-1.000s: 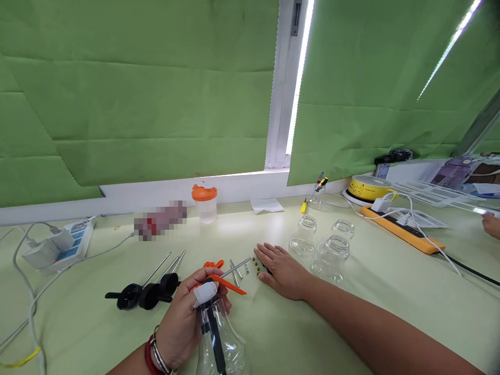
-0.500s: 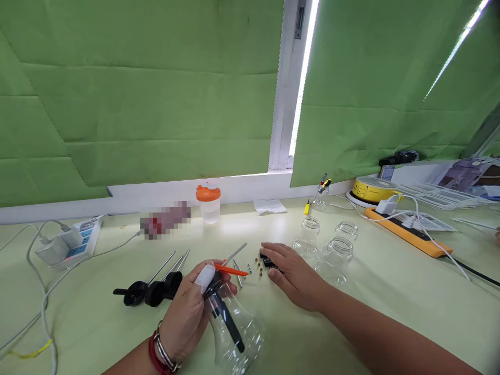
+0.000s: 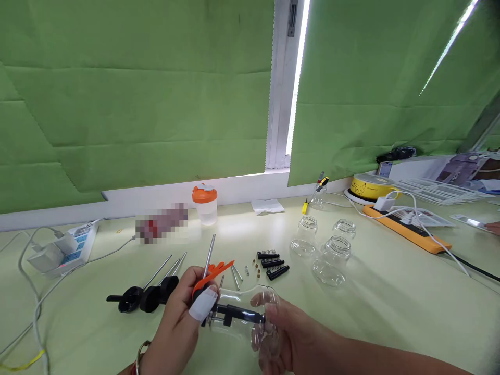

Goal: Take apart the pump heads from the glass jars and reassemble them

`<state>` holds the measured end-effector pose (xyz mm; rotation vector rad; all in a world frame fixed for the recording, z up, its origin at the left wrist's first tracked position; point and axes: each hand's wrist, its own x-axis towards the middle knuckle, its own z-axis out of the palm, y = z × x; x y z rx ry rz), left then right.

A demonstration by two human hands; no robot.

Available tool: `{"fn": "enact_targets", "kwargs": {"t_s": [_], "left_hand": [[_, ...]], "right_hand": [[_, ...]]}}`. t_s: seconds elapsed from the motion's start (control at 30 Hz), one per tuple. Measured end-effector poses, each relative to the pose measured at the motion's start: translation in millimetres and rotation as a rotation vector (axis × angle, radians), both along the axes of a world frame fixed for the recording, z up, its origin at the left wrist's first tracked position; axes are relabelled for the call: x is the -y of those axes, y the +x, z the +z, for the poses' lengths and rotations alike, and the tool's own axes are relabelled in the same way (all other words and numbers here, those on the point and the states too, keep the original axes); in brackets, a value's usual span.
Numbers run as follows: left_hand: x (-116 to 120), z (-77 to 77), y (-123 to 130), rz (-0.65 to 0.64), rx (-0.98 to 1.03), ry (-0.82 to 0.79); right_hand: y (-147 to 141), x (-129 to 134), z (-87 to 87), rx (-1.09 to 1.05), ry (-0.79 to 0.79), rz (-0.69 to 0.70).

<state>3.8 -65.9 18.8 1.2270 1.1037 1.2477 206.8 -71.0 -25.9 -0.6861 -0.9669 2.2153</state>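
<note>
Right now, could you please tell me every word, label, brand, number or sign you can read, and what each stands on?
No text is legible.
White power strip: label markings too small to read.
Yellow round container: dark printed marks, no readable words.
Small screen: too small to read.
Pixelated item: nothing readable.

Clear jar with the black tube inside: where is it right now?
The clear jar is at bottom centre of the head view, below the black spring pieces, held sideways between the left hand at its neck and the right hand at its base.
</note>
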Motion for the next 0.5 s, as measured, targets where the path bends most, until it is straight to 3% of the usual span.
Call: {"fn": "enact_targets", "kwargs": {"t_s": [0.1, 0.17, 0.3, 0.4, 0.43, 0.5], "left_hand": [[-2.3, -0.2, -2.2, 0.028, -0.203, 0.098], [-2.8, 0.4, -1.6, 0.029, -0.220, 0.126], [-3.5, 0.4, 1.3, -0.052, -0.110, -0.076], [-3.8, 0.6, 3.0, -0.097, -0.060, -0.129], [-3.9, 0.9, 3.5, -0.082, -0.055, -0.117], [-4.0, 1.4, 4.2, -0.009, -0.047, -0.098]], "right_hand": [[5.6, 0.0, 10.3, 0.192, 0.202, -0.048], [9.5, 0.4, 16.6, 0.334, 0.488, -0.100], [21.1, -3.1, 21.6, 0.579, 0.998, -0.207], [29.9, -7.0, 23.3, 0.664, 1.266, -0.193], [31.4, -8.1, 24.3, 0.661, 1.303, -0.194], [31.2, -9.7, 25.9, 0.587, 1.188, -0.220]]}}
